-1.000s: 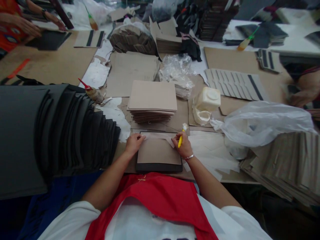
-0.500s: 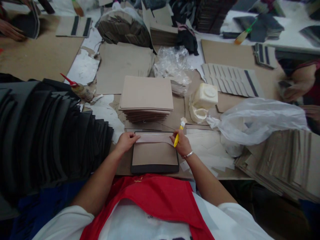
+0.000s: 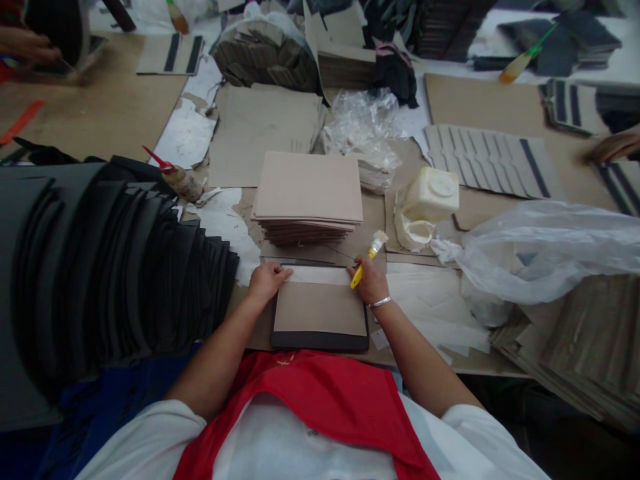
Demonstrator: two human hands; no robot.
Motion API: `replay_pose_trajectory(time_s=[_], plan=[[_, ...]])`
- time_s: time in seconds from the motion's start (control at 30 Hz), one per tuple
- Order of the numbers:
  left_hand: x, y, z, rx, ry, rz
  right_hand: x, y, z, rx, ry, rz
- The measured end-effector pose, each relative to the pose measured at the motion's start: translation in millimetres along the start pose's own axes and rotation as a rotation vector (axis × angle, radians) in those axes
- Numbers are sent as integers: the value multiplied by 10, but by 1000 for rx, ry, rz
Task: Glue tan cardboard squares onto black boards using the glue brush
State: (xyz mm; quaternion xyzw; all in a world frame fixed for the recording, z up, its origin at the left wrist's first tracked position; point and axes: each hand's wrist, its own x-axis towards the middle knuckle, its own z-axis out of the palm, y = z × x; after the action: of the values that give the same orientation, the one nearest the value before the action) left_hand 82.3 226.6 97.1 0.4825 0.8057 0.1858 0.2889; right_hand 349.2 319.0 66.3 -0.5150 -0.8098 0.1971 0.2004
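A white strip [image 3: 320,275] lies across the upper edge of a tan board [image 3: 321,310], which rests on a black sheet [image 3: 320,341] in front of me. With fingers pinched, my left hand [image 3: 267,279] holds the strip's left end. My right hand [image 3: 373,280] is closed round a yellow-handled paintbrush [image 3: 371,259], bristles pointing up and away, while its fingertips are at the strip's right end. Just beyond the board stands a stack of tan boards [image 3: 310,187].
Black curved sheets [image 3: 115,267] are piled at left, near a red-tipped glue bottle [image 3: 180,179]. On the right are a cut-open white plastic container [image 3: 425,207], a clear plastic bag [image 3: 550,247] and stacked grey boards [image 3: 580,333]. Co-workers' hands [image 3: 30,47] show at both sides.
The strip, bowed and slightly raised before, now lies straighter and flatter along the board's upper edge. Both hands keep their hold. The view has shifted a little leftward.
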Motion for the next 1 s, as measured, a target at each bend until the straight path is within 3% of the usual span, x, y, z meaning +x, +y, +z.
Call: replay_pose_trajectory(time_s=[0.23, 0.4, 0.53, 0.6, 0.67, 0.73, 0.83, 0.9, 0.97, 1.0], plan=[[17, -1, 22, -13, -13, -22, -12, 8, 44, -48, 22, -12], [42, -13, -6, 115, -50, 3, -1, 21, 83, -55, -12, 22], [-97, 57, -39, 316, 161, 93, -39, 69, -9, -62, 118, 63], [-218, 128, 32, 341, 249, 244, -126, 42, -76, -70, 237, 72], [-339, 206, 193, 314, 154, 473, -249, -43, -96, -56, 260, -8], [-439, 275, 398, 307, -37, 647, -375, -158, -57, -29, 145, -187], [-546, 327, 553, 376, -160, 616, -526, -275, -6, -33, -4, -368], [-634, 320, 403, 412, -156, 463, -585, -264, -57, -65, 46, -319], [-813, 299, 26, 378, -156, 346, -600, -176, -149, -82, 111, -218], [-957, 290, -225, 324, -148, 355, -592, -121, -190, -76, 127, -190]])
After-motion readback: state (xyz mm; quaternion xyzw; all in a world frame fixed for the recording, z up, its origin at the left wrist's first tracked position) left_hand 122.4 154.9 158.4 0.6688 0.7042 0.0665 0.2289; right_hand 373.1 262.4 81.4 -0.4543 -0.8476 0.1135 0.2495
